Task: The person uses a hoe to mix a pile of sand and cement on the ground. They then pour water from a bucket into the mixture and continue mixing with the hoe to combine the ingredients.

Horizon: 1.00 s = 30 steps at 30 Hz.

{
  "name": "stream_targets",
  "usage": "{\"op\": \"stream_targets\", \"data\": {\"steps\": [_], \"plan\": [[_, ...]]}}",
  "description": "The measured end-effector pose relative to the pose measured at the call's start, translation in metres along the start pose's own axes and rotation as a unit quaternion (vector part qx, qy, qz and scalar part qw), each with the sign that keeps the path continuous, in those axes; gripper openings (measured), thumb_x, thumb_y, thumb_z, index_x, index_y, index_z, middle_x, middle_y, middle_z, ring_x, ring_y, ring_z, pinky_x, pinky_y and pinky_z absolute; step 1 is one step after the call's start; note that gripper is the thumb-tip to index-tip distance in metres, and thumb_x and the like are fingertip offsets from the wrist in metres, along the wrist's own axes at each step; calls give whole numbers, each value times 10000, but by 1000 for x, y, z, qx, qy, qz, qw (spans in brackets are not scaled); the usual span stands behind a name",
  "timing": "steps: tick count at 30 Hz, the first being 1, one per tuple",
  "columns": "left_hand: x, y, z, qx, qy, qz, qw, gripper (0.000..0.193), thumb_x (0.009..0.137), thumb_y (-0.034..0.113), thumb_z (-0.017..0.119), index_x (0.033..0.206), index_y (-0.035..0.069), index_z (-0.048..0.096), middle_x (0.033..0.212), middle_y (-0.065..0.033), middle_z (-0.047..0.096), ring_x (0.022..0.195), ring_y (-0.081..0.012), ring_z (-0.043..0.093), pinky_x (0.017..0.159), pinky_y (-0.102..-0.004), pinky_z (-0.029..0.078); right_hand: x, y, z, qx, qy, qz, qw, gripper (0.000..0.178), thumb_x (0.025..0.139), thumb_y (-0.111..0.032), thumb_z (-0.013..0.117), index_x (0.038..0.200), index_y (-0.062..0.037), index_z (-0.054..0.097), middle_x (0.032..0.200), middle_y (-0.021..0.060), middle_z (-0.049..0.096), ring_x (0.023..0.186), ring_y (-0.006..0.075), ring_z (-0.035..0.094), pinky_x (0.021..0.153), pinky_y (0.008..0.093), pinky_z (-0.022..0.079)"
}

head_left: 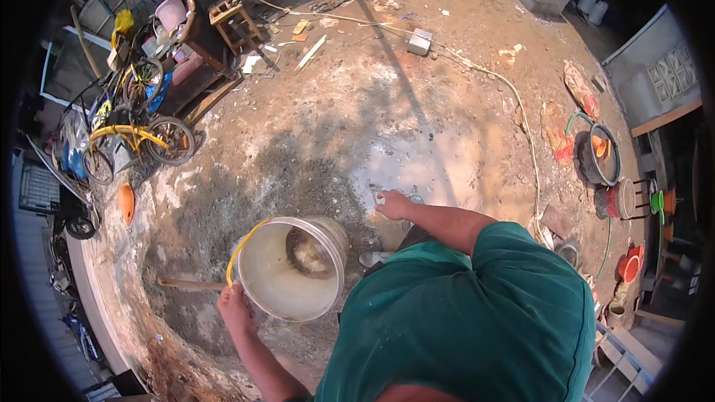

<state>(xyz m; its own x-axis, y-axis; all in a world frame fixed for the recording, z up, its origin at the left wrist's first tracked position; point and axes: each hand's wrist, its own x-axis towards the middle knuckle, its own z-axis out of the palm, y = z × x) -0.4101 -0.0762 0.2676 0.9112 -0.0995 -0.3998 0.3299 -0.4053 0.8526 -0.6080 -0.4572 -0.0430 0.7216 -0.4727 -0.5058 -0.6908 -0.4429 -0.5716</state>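
Note:
A large white bucket (294, 268) is tilted with its mouth toward me, and some wet greyish residue (309, 251) shows at its bottom. My left hand (234, 307) is closed on the bucket's yellow handle (238, 251) at the left of the rim. Over the pale wet patch of ground (417, 167), my right hand (395, 205) is held out with its fingers curled; whether anything is in them is too small to make out. A wooden stick (192, 284) lies on the dark gravelly soil left of the bucket, partly hidden behind it.
A yellow bicycle (130, 134) and piled household things stand at the left. A pale hose (514, 89) curves across the ground past a grey block (420, 42). On the right are a black tub (599, 152), a bucket (624, 199) and orange containers (629, 266).

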Motion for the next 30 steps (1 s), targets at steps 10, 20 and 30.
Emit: {"op": "stream_targets", "data": {"steps": [10, 20, 30], "plan": [[100, -99, 56, 158, -27, -172, 972, 416, 985, 468, 520, 801, 96, 535, 569, -46, 505, 452, -221, 509, 393, -385, 380, -225, 379, -133, 107, 227, 396, 883, 430, 876, -323, 575, 1152, -1, 643, 1223, 225, 637, 1142, 370, 611, 984, 413, 486], [53, 57, 393, 330, -171, -4, 928, 453, 983, 501, 499, 858, 70, 560, 660, -96, 534, 573, -263, 528, 484, -406, 401, -360, 564, -138, 84, 179, 490, 849, 424, 920, -360, 512, 1058, -13, 713, 1138, 217, 676, 1108, 354, 627, 956, 415, 499], [-17, 114, 694, 416, -363, 124, 825, 505, 980, 534, 478, 915, 44, 585, 752, -145, 563, 694, -305, 546, 575, -427, 422, -299, 580, -240, 195, 277, 445, 829, 318, 855, -350, 637, 975, -60, 684, 961, 188, 702, 930, 358, 665, 830, 436, 516]]}}
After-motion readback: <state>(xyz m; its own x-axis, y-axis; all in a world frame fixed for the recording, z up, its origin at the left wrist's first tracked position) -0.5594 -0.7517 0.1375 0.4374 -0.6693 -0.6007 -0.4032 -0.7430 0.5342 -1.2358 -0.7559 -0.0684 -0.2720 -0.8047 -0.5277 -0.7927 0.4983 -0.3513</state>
